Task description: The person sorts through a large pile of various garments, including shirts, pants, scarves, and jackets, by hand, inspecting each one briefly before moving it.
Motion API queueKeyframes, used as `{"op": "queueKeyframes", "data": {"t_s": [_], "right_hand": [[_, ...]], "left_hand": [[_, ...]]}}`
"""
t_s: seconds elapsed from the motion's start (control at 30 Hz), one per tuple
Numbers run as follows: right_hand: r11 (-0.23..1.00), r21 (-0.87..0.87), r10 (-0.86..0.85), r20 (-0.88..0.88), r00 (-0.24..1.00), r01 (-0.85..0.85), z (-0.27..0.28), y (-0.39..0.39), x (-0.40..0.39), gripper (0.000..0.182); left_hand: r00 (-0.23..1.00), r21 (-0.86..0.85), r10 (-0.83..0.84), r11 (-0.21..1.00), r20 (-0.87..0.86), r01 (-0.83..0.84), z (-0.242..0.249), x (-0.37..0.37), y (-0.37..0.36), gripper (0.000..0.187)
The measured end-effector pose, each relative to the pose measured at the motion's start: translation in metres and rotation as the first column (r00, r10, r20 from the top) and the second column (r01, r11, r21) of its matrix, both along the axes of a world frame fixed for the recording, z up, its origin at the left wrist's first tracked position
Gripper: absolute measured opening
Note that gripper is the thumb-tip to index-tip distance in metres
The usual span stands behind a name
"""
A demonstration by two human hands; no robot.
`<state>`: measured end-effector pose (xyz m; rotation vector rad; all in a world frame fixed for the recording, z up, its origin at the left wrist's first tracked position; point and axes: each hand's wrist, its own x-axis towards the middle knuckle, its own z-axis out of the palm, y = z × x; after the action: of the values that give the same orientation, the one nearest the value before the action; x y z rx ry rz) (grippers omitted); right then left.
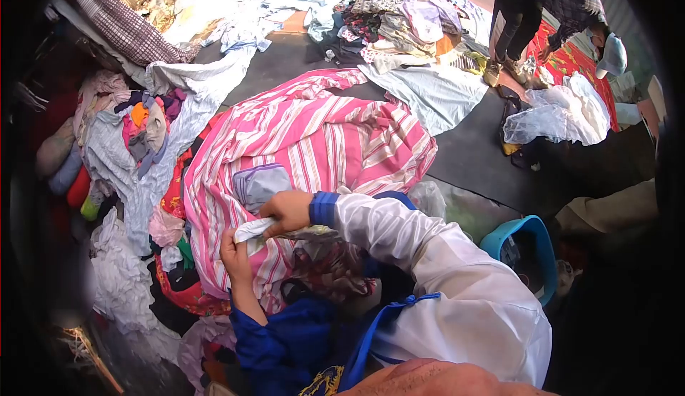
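Both of my hands are closed on a small white cloth (252, 230) above the striped sheet. My left hand (235, 257), in a blue sleeve, pinches its left end. The other end is gripped by my right hand (287, 212), whose white sleeve has a blue cuff. Just beyond my right hand lies a folded grey-lavender cloth (261, 184). It rests on a large pink and white striped sheet (321, 139) spread out in front of me.
Piles of mixed clothes lie at the left (146, 125) and at the back (399, 21). To my right stands a blue plastic basin (546, 253). A clear plastic bag (560, 114) lies further off, where another person (553, 3) bends over a red cloth.
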<state>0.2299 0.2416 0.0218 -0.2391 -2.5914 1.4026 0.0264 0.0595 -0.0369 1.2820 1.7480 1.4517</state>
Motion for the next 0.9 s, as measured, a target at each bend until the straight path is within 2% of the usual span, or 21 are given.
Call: {"op": "queueKeyframes", "data": {"t_s": [0.03, 0.13, 0.23, 0.3, 0.37, 0.47, 0.53, 0.6, 0.63, 0.7, 0.8, 0.83, 0.9], "right_hand": [[0.993, 0.121, 0.001, 0.046, 0.999, -0.007, 0.005, 0.001, 0.002, 0.04], [0.977, 0.158, 0.105, 0.232, 0.967, -0.143, -0.029, -0.001, -0.01, 0.041], [0.958, 0.265, 0.017, 0.326, 0.945, -0.109, -0.042, -0.007, -0.012, 0.03], [0.955, 0.296, -0.077, 0.339, 0.938, -0.028, -0.039, -0.006, -0.013, 0.026], [0.946, 0.308, -0.205, 0.312, 0.928, 0.106, -0.028, -0.003, -0.007, 0.022], [0.894, 0.387, -0.36, 0.32, 0.876, 0.226, -0.027, 0.016, -0.011, 0.023], [0.867, 0.382, -0.44, 0.282, 0.852, 0.321, -0.026, 0.033, -0.009, 0.021], [0.823, 0.367, -0.525, 0.205, 0.826, 0.433, -0.023, 0.049, -0.003, 0.021], [0.766, 0.339, -0.603, 0.081, 0.794, 0.547, -0.024, 0.055, -0.001, 0.021], [0.626, 0.237, -0.73, -0.157, 0.665, 0.743, -0.019, 0.063, 0.004, 0.021], [0.508, 0.113, -0.718, -0.491, 0.493, 0.854, 0.005, 0.058, 0.012, 0.022], [0.532, 0.063, -0.704, -0.521, 0.483, 0.844, 0.0, 0.059, 0.009, 0.022], [0.693, 0.174, -0.642, -0.291, 0.709, 0.7, -0.018, 0.059, 0.002, 0.022]], "left_hand": [[0.989, 0.09, 0.06, 0.993, 0.134, -0.073, 0.001, -0.005, -0.002, 0.017], [0.849, 0.245, 0.42, 0.829, 0.321, -0.503, 0.015, -0.024, -0.008, 0.02], [0.486, 0.179, 0.674, 0.474, 0.557, -0.862, 0.067, -0.032, -0.012, 0.024], [0.492, 0.273, 0.695, 0.411, 0.524, -0.87, 0.043, -0.082, -0.04, 0.028], [0.495, 0.309, 0.714, 0.388, 0.494, -0.868, 0.03, -0.093, -0.048, 0.031], [0.502, 0.303, 0.75, 0.404, 0.43, -0.863, 0.042, -0.087, -0.051, 0.034], [0.522, 0.299, 0.766, 0.432, 0.376, -0.851, 0.051, -0.084, -0.054, 0.034], [0.498, 0.312, 0.755, 0.394, 0.426, -0.864, 0.063, -0.074, -0.049, 0.035], [0.487, 0.317, 0.748, 0.376, 0.451, -0.871, 0.068, -0.069, -0.046, 0.036], [0.468, 0.373, 0.809, 0.336, 0.356, -0.865, 0.063, -0.079, -0.054, 0.038], [0.428, 0.413, 0.841, 0.279, 0.33, -0.867, 0.06, -0.077, -0.053, 0.04], [0.412, 0.419, 0.846, 0.257, 0.339, -0.871, 0.064, -0.073, -0.052, 0.04], [0.631, 0.274, 0.769, 0.588, 0.105, -0.761, 0.019, -0.086, -0.045, 0.04]]}}
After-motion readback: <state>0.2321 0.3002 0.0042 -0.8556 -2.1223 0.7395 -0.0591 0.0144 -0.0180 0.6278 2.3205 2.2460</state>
